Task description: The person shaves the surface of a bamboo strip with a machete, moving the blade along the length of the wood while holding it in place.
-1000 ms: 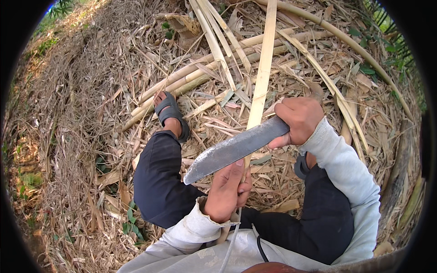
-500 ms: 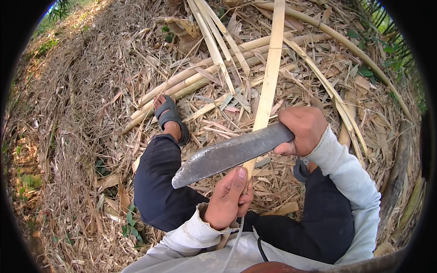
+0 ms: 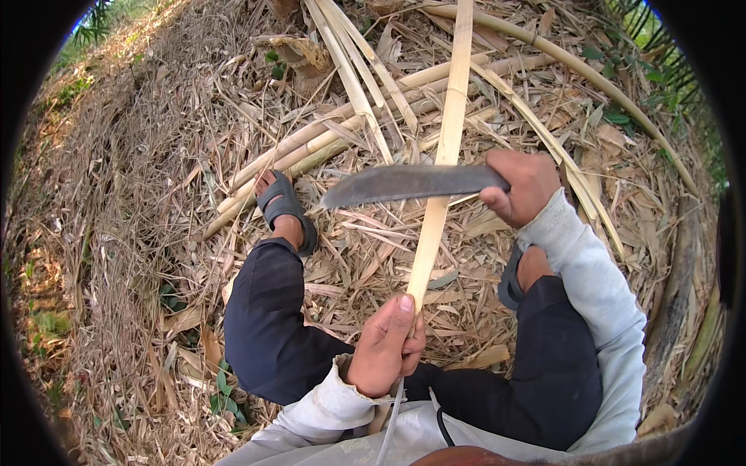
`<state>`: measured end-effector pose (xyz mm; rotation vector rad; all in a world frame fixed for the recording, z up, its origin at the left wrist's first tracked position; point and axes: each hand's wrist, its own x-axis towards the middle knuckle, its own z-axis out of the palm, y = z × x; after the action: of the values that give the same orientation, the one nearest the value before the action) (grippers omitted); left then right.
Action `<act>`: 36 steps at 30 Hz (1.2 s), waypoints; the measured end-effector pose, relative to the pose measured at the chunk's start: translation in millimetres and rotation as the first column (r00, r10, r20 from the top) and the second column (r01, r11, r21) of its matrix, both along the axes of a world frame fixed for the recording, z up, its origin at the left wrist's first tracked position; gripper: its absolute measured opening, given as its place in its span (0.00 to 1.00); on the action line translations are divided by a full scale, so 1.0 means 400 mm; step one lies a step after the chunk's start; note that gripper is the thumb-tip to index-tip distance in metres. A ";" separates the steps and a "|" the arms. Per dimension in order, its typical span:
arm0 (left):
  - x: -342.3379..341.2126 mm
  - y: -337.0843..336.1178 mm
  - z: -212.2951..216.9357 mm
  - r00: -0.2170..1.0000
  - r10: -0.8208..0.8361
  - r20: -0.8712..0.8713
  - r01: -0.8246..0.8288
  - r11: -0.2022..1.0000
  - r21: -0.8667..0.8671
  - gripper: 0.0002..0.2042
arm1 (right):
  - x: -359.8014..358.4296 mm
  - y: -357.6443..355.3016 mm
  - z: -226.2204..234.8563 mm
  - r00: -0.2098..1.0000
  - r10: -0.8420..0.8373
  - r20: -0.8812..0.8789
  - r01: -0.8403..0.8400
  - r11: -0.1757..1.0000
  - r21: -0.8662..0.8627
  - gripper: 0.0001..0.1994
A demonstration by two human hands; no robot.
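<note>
A long, pale bamboo strip point(image 3: 429, 247) runs from my left hand point(image 3: 386, 347) away past the top of the view. My left hand is closed around its near end, thumb lying on top. In my right hand point(image 3: 526, 189) is a machete point(image 3: 412, 184) with a broad dark blade, gripped by its handle, which the fingers mostly hide. The blade points left and crosses over the strip well beyond my left hand. Whether its edge touches the strip I cannot tell.
Dry bamboo leaves and shavings cover the ground. Several split strips point(image 3: 353, 74) and bamboo poles point(image 3: 303, 147) lie ahead, near a stump point(image 3: 303, 56). More strips point(image 3: 556, 147) and a curved pole point(image 3: 598, 81) are at the right. My sandalled left foot point(image 3: 286, 210) is beside the poles.
The machete has moved away from my left hand, farther up along the strip, and its blade has turned more level. My left hand still holds the strip's near end.
</note>
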<state>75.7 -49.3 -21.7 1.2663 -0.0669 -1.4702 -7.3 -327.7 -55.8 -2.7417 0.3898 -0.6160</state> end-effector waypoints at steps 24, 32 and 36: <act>-0.007 0.011 -0.016 0.999 -0.032 -0.019 0.032 0.999 0.006 0.18 | 0.001 -0.048 -0.037 0.985 -0.157 0.066 0.144 0.975 0.171 0.40; -0.018 0.001 -0.009 0.996 -0.078 -0.044 0.077 0.997 -0.005 0.18 | -0.032 -0.245 -0.106 0.819 -0.574 0.006 0.529 0.758 0.382 0.41; -0.008 -0.001 0.002 0.996 -0.034 0.084 0.037 0.999 -0.026 0.17 | -0.002 -0.147 -0.114 0.905 -0.422 0.063 0.270 0.682 0.680 0.39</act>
<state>72.7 -49.8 -20.9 1.3101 -0.1653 -1.4418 -8.0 -386.6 -101.6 -1.9010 0.9012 -0.6926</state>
